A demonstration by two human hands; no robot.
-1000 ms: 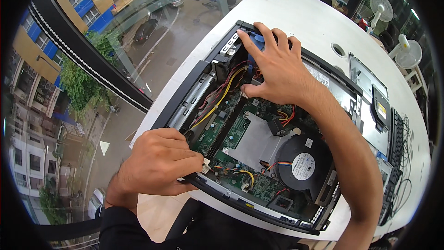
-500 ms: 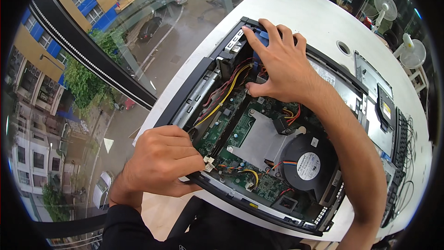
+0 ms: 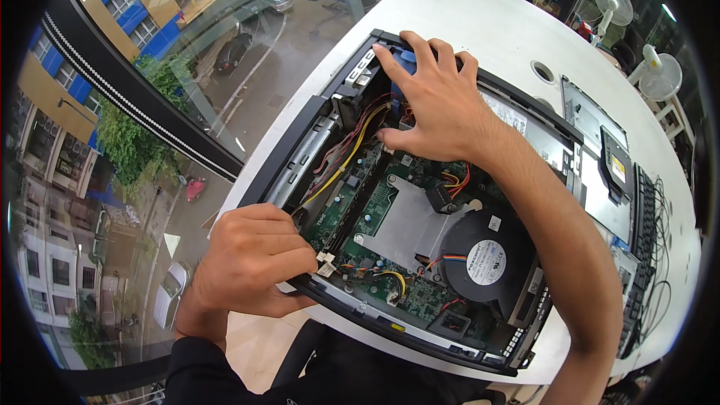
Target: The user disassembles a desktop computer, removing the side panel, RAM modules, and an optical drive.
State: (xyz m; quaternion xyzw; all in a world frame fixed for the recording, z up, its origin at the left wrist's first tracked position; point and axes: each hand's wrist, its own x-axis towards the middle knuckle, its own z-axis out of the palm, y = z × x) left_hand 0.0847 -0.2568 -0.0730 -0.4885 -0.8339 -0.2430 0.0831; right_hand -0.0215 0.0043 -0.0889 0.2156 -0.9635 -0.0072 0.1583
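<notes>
A slim black desktop computer case (image 3: 442, 339) lies with its inside exposed, showing a green circuit board and a silver metal plate (image 3: 411, 221). My left hand (image 3: 259, 259) is closed around the near left corner, its fingers over the rim beside a white slot latch (image 3: 325, 262). My right hand (image 3: 439, 109) spans the far left part with fingers spread. Its fingertips rest at the far rim near a blue plastic part (image 3: 406, 62), and the thumb touches down inside by the far end of a long dark slot (image 3: 352, 206). What lies under the right palm is hidden.
A round black blower fan (image 3: 457, 244) and yellow and red wires (image 3: 341, 169) sit inside the case. On the white table (image 3: 480, 15), right of it, lie a metal panel (image 3: 592, 116), a dark drive (image 3: 616, 161) and a black keyboard (image 3: 646, 217) with cables. A window borders the left.
The whole view has shifted slightly, so case and hands appear a little further left. Both hands keep nearly the same places on the case.
</notes>
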